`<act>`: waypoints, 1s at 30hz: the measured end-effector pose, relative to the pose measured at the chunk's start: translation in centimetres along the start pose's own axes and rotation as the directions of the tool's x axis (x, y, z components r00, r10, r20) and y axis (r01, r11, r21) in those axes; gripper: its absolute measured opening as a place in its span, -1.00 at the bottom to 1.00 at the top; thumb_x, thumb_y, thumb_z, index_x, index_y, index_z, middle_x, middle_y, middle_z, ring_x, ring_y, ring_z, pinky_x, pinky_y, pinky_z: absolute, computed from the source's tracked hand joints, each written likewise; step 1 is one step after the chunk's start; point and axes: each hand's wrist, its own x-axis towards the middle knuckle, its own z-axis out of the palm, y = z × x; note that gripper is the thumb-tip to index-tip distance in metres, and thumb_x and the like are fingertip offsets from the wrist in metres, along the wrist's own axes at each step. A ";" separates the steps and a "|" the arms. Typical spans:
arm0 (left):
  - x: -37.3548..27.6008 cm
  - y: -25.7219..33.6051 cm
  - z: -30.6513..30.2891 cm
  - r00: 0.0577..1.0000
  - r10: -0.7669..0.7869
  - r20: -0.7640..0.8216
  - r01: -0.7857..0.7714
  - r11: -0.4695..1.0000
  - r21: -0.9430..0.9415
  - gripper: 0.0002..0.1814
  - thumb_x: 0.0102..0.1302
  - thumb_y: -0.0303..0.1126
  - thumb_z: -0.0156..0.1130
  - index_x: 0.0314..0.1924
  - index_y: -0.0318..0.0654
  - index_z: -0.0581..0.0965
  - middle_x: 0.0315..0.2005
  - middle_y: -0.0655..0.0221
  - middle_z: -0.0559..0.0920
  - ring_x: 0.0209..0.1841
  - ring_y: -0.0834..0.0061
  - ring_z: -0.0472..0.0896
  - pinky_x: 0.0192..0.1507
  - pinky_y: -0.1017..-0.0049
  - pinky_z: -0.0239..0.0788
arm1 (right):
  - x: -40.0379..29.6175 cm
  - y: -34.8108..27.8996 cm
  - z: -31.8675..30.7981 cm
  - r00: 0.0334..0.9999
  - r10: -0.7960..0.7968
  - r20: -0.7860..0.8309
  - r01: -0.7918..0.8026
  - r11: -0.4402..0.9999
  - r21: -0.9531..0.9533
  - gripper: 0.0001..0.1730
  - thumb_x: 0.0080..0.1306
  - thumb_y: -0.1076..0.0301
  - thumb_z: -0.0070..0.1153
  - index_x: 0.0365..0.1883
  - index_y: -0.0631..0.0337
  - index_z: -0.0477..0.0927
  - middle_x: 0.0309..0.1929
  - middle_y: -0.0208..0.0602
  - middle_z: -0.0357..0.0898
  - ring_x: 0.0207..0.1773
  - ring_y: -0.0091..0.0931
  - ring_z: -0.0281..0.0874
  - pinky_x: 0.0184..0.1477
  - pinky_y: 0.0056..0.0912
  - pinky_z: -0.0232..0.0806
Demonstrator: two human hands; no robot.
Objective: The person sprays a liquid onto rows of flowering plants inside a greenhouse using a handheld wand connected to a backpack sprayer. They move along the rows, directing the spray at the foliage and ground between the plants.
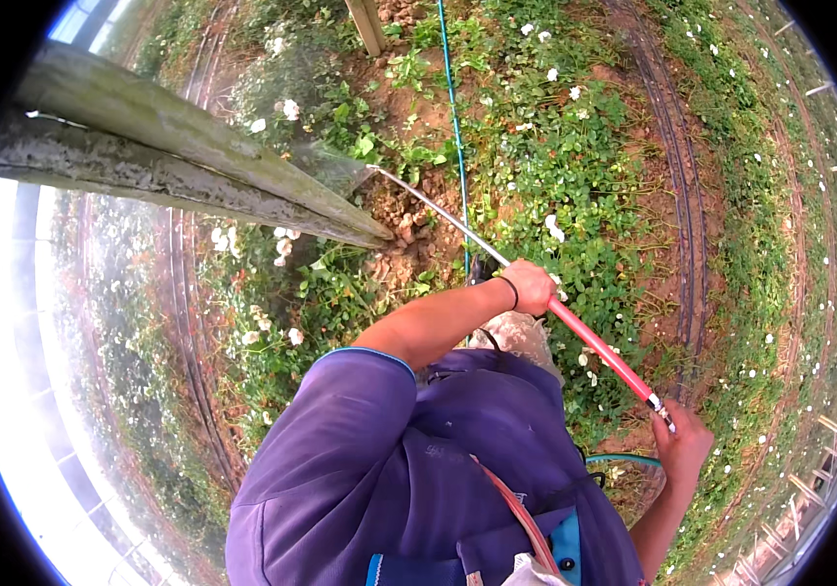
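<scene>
A spray lance runs diagonally across the middle, with a thin metal tube [440, 212] and a red handle [598, 340]. My left hand [532, 286] is wrapped around it where the tube meets the red part. Lower right, my right hand [684, 443] grips the handle's rear end, by a metal fitting [659, 406]. From the nozzle [373, 168] a fine mist [334, 161] fans out to the left, over the leaves. Below the tip lies bare brown soil [407, 220]. Beside my right wrist, a teal hose [623, 458] shows in part.
A thick weathered post [242, 179] rises at left, close to the nozzle. Another wooden post [365, 26] stands ahead. A teal line [455, 110] runs along the bed. White-flowered bushes [572, 183] grow on both sides, with dark pipes [675, 154] between rows.
</scene>
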 end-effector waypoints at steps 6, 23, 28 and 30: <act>2.0 -13.5 -9.6 0.947 -0.266 -0.179 0.264 0.964 -0.035 -0.82 0.16 -0.11 0.17 -0.44 0.03 0.62 -0.47 0.32 0.68 -0.34 0.20 0.67 -0.25 0.20 0.49 | 20.8 -5.0 -1.3 0.956 -0.291 0.026 0.292 0.952 -0.088 -0.69 0.10 0.09 0.36 -0.29 0.03 0.61 -0.57 -0.35 0.50 -0.52 -0.34 0.53 -0.50 -0.22 0.32; 15.0 -20.5 -36.0 0.954 -0.296 -0.035 0.271 0.910 -0.315 -0.75 0.19 -0.16 0.17 -0.32 -0.08 0.71 -0.37 0.22 0.72 -0.24 0.16 0.70 -0.19 0.21 0.54 | 56.0 4.4 -14.2 0.989 -0.090 0.117 0.095 0.995 -0.038 -0.64 -0.11 0.28 0.50 -0.40 0.19 0.60 -0.65 -0.31 0.46 -0.59 -0.46 0.38 -0.49 -0.39 0.22; 12.4 -29.4 -36.8 0.872 -0.474 -0.123 0.421 0.854 -0.306 -0.77 0.18 -0.15 0.17 -0.36 -0.05 0.70 -0.41 0.23 0.71 -0.30 0.17 0.71 -0.28 0.22 0.54 | 65.7 -3.3 -8.9 0.955 -0.256 0.148 0.248 0.966 0.069 -0.62 -0.11 0.20 0.52 -0.48 0.16 0.56 -0.63 -0.26 0.50 -0.59 -0.31 0.43 -0.49 -0.28 0.25; 9.8 -33.2 -34.7 0.793 -0.589 -0.154 0.529 0.792 -0.306 -0.75 0.18 -0.09 0.15 -0.41 -0.01 0.68 -0.44 0.26 0.71 -0.33 0.17 0.70 -0.29 0.21 0.52 | 69.5 -7.0 -5.5 0.891 -0.446 0.086 0.441 0.895 0.067 -0.59 -0.10 0.11 0.51 -0.52 0.14 0.54 -0.63 -0.26 0.52 -0.57 -0.26 0.47 -0.50 -0.21 0.27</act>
